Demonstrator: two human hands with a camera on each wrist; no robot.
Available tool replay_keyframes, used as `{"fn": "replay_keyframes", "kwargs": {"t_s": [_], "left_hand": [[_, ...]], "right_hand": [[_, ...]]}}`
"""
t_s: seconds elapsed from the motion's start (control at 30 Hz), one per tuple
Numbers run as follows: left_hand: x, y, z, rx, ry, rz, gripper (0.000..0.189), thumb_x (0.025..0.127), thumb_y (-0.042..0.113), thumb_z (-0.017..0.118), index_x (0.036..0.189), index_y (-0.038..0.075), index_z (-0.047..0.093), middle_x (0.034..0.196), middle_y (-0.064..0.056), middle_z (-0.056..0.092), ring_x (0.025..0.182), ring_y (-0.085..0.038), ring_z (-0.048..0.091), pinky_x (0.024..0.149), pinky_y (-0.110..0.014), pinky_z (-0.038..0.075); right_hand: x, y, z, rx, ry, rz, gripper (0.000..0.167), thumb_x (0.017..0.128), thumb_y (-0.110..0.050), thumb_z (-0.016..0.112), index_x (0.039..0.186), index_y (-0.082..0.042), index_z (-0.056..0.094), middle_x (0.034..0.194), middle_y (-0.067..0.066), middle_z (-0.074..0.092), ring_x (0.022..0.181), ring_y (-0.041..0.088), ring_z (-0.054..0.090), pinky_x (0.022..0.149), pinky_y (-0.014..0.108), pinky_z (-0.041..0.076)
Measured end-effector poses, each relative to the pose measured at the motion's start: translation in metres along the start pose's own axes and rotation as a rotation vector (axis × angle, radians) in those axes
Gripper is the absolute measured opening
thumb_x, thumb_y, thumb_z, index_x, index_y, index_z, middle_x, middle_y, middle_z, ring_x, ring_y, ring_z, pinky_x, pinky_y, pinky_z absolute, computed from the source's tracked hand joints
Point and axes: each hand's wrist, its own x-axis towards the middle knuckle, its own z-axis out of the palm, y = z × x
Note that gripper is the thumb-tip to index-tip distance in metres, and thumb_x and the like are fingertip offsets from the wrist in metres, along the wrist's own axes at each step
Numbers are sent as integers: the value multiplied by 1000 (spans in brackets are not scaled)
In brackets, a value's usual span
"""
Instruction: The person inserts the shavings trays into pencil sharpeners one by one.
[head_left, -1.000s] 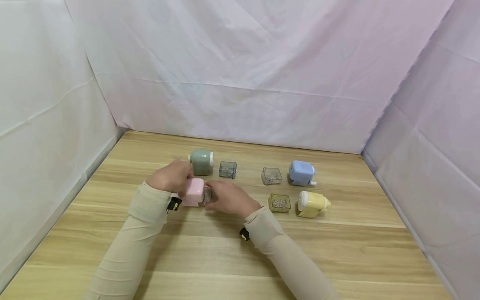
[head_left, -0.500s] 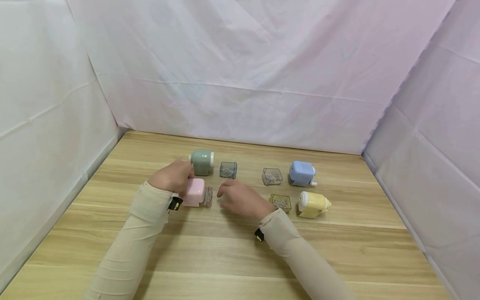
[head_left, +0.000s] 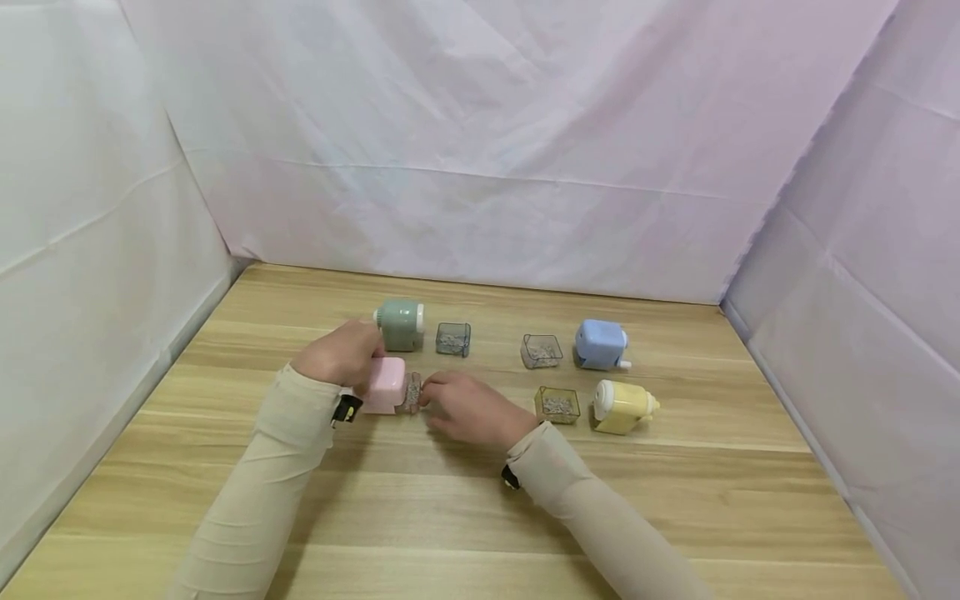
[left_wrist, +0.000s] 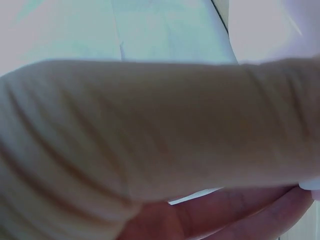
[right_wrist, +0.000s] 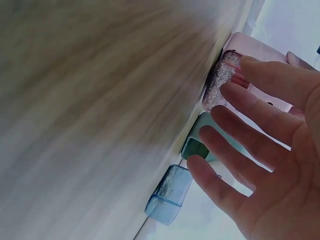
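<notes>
likely extracting shavings tray (head_left: 414, 392): gripping pink sharpener (head_left: 387, 383) in left hand (head_left: 339, 355), with right hand (head_left: 477, 408) spread; probably requiring a pinch next.

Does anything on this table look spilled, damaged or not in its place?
I see no spill or damage. What stands out: the bluish tray, clear tray and yellow tray sit apart from the green sharpener, blue sharpener and yellow sharpener, like drawers taken out. The pinkish tray seems not fully inside the pink sharpener.
</notes>
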Motion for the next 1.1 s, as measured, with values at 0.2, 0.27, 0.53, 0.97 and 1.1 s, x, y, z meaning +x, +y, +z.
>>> {"fn": "replay_keyframes", "kwargs": {"t_s": [0.2,0.27,0.53,0.97,1.1], "left_hand": [[0,-2,0,5,14,22,25,65,-15,88,80,1,76,81,-9,73,73,-21,63,65,-32,58],[0,-2,0,6,18,27,25,64,-15,87,79,1,76,81,-9,74,74,-21,63,65,-33,58],[1,-2,-1,33,33,45,25,63,-15,88,77,2,75,80,-8,73,73,-20,63,65,-32,58],[0,-1,0,10,16,11,25,64,-15,87,81,0,77,80,-9,73,74,-22,65,67,-34,61],[-1,0,1,-10,6,3,27,65,-15,88,86,-2,78,83,-11,74,75,-23,67,68,-35,63]], "right_hand": [[4,-4,0,-27,13,-23,26,100,-21,79,124,-13,77,132,3,72,125,18,68,114,31,53],[5,-6,-1,-28,14,-23,25,100,-21,79,123,-13,77,132,3,72,125,19,68,114,32,53],[8,-12,-2,-49,1,-3,25,100,-23,79,123,-13,77,136,5,71,128,21,67,115,34,53],[11,-17,-1,-66,5,-14,27,100,-23,79,123,-12,76,131,5,72,121,19,69,109,31,56],[12,-18,-1,-56,0,-7,27,99,-22,80,123,-11,75,129,5,72,117,18,70,106,29,57]]}}
